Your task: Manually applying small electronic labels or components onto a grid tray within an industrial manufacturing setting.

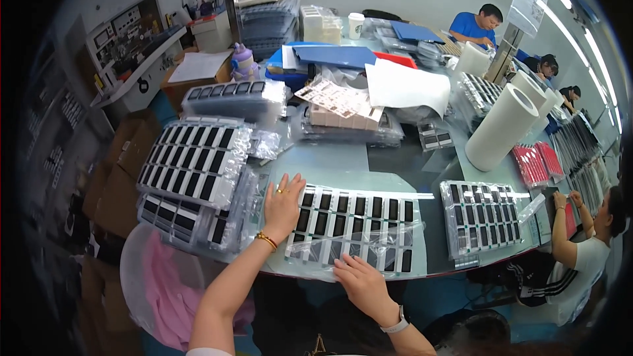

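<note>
Bare forearms (231, 287) rise from the lower edge toward a pale green worktable (330, 157), a gold-coloured bracelet (266, 240) on the left wrist and a pale-banded watch (395, 322) on the right. The person's left hand (282, 207) lies open, fingers extended, at the left end of a flat white sheet of black rectangular pieces (340, 225) resting at the table's near edge. Clear plastic film (323, 248) covers part of the sheet's near side, where the right hand (361, 287) rests with fingers bent; whether they pinch the film cannot be told. Plastic-wrapped stacks of similar black-and-white sheets flank the work, a tall one (188, 158) at left and a lower one (481, 217) at right. Farther right, a co-worker in a white shirt (590, 257) sits at the table.
</note>
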`<action>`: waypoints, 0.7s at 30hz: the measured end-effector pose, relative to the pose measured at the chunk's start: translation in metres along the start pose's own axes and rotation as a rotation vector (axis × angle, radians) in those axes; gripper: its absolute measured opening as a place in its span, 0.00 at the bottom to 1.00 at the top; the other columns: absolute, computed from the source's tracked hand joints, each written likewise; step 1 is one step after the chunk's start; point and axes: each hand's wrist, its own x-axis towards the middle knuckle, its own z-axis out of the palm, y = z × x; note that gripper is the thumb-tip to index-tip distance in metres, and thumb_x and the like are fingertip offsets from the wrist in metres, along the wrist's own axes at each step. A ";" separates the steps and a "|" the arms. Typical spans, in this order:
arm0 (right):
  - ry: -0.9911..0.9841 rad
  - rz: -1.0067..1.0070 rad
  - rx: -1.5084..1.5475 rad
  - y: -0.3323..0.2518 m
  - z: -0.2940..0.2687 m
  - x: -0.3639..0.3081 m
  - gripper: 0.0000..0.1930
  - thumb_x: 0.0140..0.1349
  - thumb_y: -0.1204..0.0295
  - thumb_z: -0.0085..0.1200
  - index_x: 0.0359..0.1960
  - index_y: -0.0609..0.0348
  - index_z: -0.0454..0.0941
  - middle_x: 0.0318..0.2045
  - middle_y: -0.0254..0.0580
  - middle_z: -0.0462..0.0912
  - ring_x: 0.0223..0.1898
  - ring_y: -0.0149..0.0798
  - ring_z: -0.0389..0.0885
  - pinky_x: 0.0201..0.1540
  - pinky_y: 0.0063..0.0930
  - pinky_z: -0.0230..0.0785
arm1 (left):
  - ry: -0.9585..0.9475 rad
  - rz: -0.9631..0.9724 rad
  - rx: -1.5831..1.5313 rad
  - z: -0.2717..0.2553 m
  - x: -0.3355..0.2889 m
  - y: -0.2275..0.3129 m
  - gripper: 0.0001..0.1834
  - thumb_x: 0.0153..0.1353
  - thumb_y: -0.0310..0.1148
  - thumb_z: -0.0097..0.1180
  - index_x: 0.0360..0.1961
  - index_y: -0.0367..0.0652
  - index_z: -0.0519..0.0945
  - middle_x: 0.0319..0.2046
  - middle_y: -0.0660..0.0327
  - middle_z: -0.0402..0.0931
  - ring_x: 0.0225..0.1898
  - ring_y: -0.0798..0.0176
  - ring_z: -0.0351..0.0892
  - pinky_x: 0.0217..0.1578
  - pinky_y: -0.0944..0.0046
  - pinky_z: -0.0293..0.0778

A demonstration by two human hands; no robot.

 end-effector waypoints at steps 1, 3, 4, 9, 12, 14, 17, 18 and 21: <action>0.006 -0.005 0.032 0.003 -0.003 -0.003 0.12 0.60 0.75 0.66 0.45 0.58 0.83 0.50 0.40 0.88 0.58 0.47 0.83 0.61 0.44 0.76 | 0.009 0.002 0.009 0.000 0.000 -0.003 0.18 0.75 0.32 0.44 0.62 0.52 0.77 0.67 0.63 0.74 0.73 0.49 0.64 0.71 0.38 0.55; -0.029 0.022 0.095 0.001 -0.018 -0.013 0.09 0.62 0.76 0.64 0.43 0.59 0.84 0.50 0.39 0.88 0.59 0.47 0.83 0.61 0.44 0.75 | -0.010 -0.021 0.015 -0.002 -0.003 -0.005 0.19 0.74 0.31 0.44 0.62 0.52 0.77 0.68 0.63 0.74 0.74 0.50 0.64 0.71 0.39 0.55; -0.034 0.032 0.138 0.003 -0.025 -0.022 0.08 0.62 0.77 0.64 0.42 0.59 0.84 0.50 0.39 0.88 0.60 0.46 0.83 0.61 0.44 0.75 | -0.014 -0.019 0.013 -0.002 -0.002 -0.005 0.19 0.74 0.31 0.44 0.63 0.52 0.77 0.68 0.63 0.74 0.74 0.50 0.63 0.72 0.39 0.55; -0.141 0.086 0.227 0.011 -0.052 -0.051 0.05 0.63 0.77 0.61 0.40 0.60 0.85 0.49 0.39 0.89 0.60 0.44 0.83 0.63 0.43 0.73 | -0.031 -0.033 0.012 -0.001 -0.003 -0.001 0.20 0.74 0.29 0.44 0.63 0.52 0.77 0.69 0.64 0.73 0.74 0.51 0.64 0.73 0.41 0.54; -0.155 0.087 0.282 0.019 -0.061 -0.060 0.05 0.64 0.78 0.60 0.39 0.59 0.86 0.48 0.39 0.90 0.59 0.43 0.84 0.63 0.43 0.73 | -0.027 -0.036 0.023 -0.003 -0.003 0.000 0.21 0.72 0.27 0.44 0.63 0.52 0.77 0.68 0.65 0.73 0.74 0.52 0.63 0.73 0.42 0.53; -0.153 0.091 0.299 0.025 -0.067 -0.066 0.04 0.64 0.78 0.60 0.38 0.59 0.86 0.47 0.39 0.90 0.59 0.43 0.84 0.62 0.43 0.73 | -0.033 -0.029 0.030 -0.001 -0.001 -0.001 0.22 0.71 0.26 0.44 0.62 0.52 0.78 0.69 0.67 0.73 0.74 0.54 0.63 0.73 0.42 0.53; -0.149 0.130 0.351 0.038 -0.076 -0.078 0.04 0.63 0.77 0.60 0.36 0.59 0.87 0.44 0.40 0.91 0.55 0.43 0.87 0.60 0.42 0.75 | -0.064 -0.055 0.056 -0.001 -0.001 0.002 0.20 0.74 0.29 0.45 0.63 0.53 0.77 0.69 0.66 0.73 0.74 0.54 0.64 0.73 0.44 0.55; -0.123 0.182 0.387 0.043 -0.079 -0.086 0.04 0.62 0.77 0.60 0.34 0.59 0.87 0.42 0.41 0.91 0.53 0.42 0.88 0.59 0.41 0.76 | -0.076 -0.061 0.059 -0.001 0.000 0.003 0.20 0.74 0.29 0.45 0.63 0.53 0.77 0.69 0.67 0.73 0.74 0.55 0.64 0.73 0.44 0.54; -0.076 0.240 0.441 0.055 -0.090 -0.100 0.05 0.60 0.76 0.59 0.31 0.59 0.89 0.39 0.41 0.92 0.47 0.41 0.90 0.57 0.39 0.77 | -0.087 -0.046 0.088 -0.003 0.002 0.005 0.20 0.75 0.29 0.45 0.64 0.53 0.77 0.69 0.67 0.72 0.74 0.55 0.63 0.74 0.44 0.54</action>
